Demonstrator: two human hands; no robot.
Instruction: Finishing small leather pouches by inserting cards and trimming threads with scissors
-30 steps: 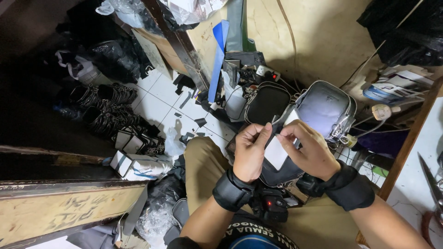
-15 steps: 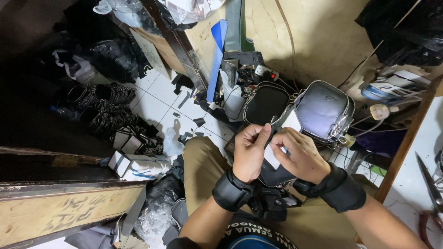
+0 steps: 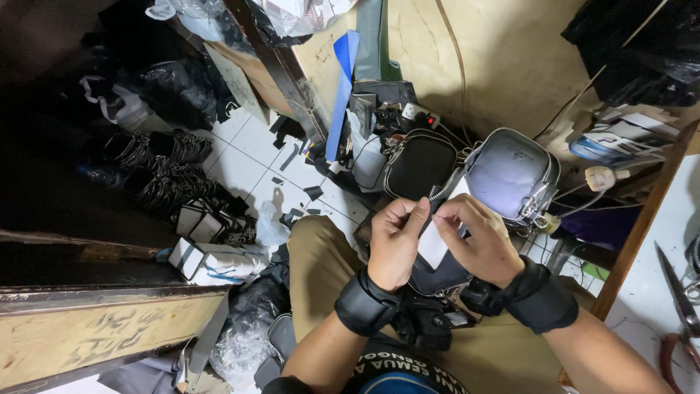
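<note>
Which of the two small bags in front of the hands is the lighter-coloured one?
The silver-grey rounded bag on the right, just beyond the right hand; the matching bag left of it is black.

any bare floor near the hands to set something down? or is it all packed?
Little. Bare tile shows between the dark bundles of rings and the black pouch, dotted with scraps. The left hand and right hand pinch a white piece over the lap; around them, pouches, cables and the grey bag crowd in.

White card (image 3: 435, 244): largely covered by both hands. Scissors (image 3: 679, 306): cut off at the right edge. Items on the shelf (image 3: 620, 138): too small to be identified.
</note>
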